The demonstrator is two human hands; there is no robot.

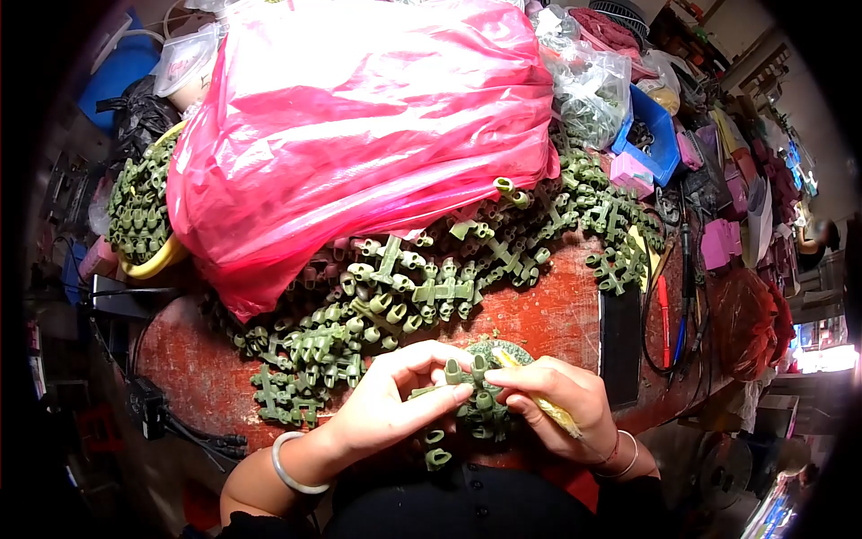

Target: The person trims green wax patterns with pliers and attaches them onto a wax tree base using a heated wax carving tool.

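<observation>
My left hand (386,404) has thumb and fingers closed on a green molded piece (453,370) with hollow, cup-like ends, just in front of my body. Pinched in my right hand (575,388) is a slim yellow-wrapped tool (558,417), its kind unclear; its pale upper end points away from me. The right fingertips are close to or touching the green piece. More green parts (485,418) sit below and between both hands, partly hidden by the fingers. A small rounded, speckled green object (498,350) shows just beyond them.
Heaps of similar green pieces (449,286) cover much of the red worn table (197,359). A big pink plastic bag (359,135) lies over them. A yellow basket (153,260) stands left, a blue bin (660,135) at the back right. Pens (664,319) and cables lie right.
</observation>
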